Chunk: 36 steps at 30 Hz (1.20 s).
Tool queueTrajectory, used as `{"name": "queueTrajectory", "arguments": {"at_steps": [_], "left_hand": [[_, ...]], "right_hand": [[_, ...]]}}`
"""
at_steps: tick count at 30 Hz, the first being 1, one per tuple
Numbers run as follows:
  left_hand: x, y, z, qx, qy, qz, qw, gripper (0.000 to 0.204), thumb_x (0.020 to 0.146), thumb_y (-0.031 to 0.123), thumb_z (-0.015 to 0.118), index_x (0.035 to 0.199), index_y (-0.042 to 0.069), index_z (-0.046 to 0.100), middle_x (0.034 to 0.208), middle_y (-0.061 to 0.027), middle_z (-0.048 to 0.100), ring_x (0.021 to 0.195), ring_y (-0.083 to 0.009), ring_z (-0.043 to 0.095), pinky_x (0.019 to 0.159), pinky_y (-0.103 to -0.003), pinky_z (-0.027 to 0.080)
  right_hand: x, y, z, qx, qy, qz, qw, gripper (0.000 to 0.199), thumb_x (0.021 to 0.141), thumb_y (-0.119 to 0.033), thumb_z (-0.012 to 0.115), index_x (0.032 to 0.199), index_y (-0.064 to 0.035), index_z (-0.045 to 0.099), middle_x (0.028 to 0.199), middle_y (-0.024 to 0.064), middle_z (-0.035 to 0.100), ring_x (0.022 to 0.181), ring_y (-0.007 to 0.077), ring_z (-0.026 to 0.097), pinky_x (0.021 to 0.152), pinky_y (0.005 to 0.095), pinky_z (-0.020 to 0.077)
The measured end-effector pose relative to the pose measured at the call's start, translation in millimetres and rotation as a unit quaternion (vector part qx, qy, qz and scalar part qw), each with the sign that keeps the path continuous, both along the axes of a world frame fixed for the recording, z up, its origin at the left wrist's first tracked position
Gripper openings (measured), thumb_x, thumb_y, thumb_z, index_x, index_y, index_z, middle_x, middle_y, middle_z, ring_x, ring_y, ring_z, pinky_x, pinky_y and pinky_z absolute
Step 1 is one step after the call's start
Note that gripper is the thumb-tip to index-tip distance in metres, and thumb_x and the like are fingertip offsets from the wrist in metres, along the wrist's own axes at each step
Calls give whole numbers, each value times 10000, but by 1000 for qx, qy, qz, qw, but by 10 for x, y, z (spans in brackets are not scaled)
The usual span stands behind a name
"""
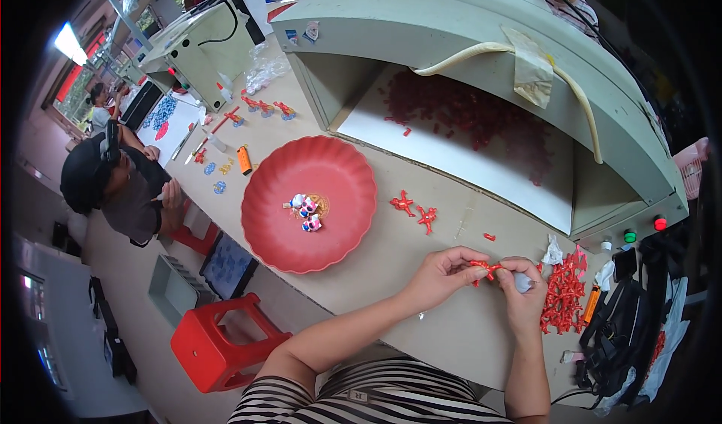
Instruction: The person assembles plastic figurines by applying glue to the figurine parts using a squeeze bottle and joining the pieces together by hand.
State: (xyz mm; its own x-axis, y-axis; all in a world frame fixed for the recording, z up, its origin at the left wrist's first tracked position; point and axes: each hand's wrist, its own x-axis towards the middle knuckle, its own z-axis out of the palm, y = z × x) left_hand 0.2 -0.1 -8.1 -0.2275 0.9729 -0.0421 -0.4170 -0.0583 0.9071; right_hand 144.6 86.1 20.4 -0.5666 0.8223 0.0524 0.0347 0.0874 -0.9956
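Note:
Between my two hands is a small red plastic figure (486,271), pinched at both ends over the near part of the table. My left hand (438,280) grips its left side with thumb and fingers. My right hand (524,296) closes on its right side, and a pale whitish object (523,282), perhaps a small bottle, shows within that hand. Two similar red figures (415,210) lie farther off on the tabletop, with a small red piece (489,237) nearer my hands. A heap of red figures (562,295) lies right of my right hand.
A red scalloped bowl (259,228) holds a few small painted figures. Behind stands a grey hooded cabinet (451,33) with many red pieces inside. An orange lighter (244,161) and several figures lie left. A co-worker (124,176) sits at left near a red stool (218,341).

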Motion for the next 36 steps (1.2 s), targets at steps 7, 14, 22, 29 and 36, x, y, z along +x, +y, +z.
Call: {"name": "queueTrajectory", "arguments": {"at_steps": [7, 14, 22, 29, 36], "left_hand": [[-31, -7, 23, -73, 67, 35, 994, 240, 825, 90, 591, 1037, -18, 557, 911, -81, 619, 804, -121, 584, 716, -248, 481], [-5, 1, 0, -40, 64, 70, 995, 206, 809, -3, 554, 1011, -40, 543, 903, -92, 613, 802, -118, 579, 709, -229, 466], [25, -21, -65, -19, 75, 91, 993, 211, 813, 27, 570, 1012, -36, 538, 877, -80, 609, 725, -111, 561, 660, -218, 448], [32, 2, -38, -30, 71, 108, 991, 211, 815, 28, 566, 1012, -39, 533, 865, -83, 606, 702, -115, 552, 651, -230, 447], [37, 6, 69, -67, 87, 91, 990, 214, 821, 2, 532, 1030, -46, 530, 927, -110, 612, 788, -134, 579, 703, -244, 465]], "right_hand": [[-31, 39, -38, 40, -41, 21, 998, 117, 780, -92, 642, 881, -35, 624, 840, 49, 623, 770, 125, 582, 703, 253, 463], [32, 105, -31, 94, 18, 52, 994, 102, 797, -70, 611, 887, -23, 604, 852, 53, 613, 806, 126, 581, 720, 257, 458], [82, 93, -61, 109, 38, 64, 991, 115, 787, -91, 609, 884, -33, 589, 855, 64, 607, 821, 195, 583, 739, 300, 452], [61, 109, -66, 116, 29, 65, 991, 114, 789, -100, 607, 885, -41, 592, 860, 67, 608, 827, 200, 586, 744, 301, 453], [44, 98, -7, 93, 25, 54, 994, 124, 792, -116, 625, 892, -42, 618, 856, 57, 623, 796, 129, 597, 709, 260, 468]]}}
